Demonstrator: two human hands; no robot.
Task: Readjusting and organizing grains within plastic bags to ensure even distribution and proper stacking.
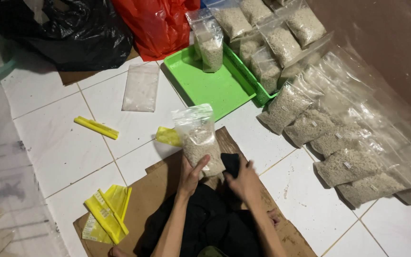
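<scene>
Nearest to me, my legs in black cloth rest on a flat sheet of brown cardboard spread over the white tiled floor. Beside my left leg lies a bundle of yellow plastic strips on the edge of that cardboard.

My left hand has its grip closed around the lower part of a clear plastic bag of pale grains, thumb across the front, holding it upright just above my lap. My right hand sits just beside the bag's bottom, fingers curled on a piece of black fabric; I cannot tell whether that grip is clenched on it or only resting there.

A little farther out, a small yellow piece lies touching the bag's left side, and a yellow stick lies alone on the tiles to the left. To my right, a row of filled grain bags leans along the brown wall.

Beyond the held bag is a green tray with one filled bag standing in its far corner, and an empty clear bag lies flat left of the tray. Farthest off sit a red plastic sack and a black plastic sack.
</scene>
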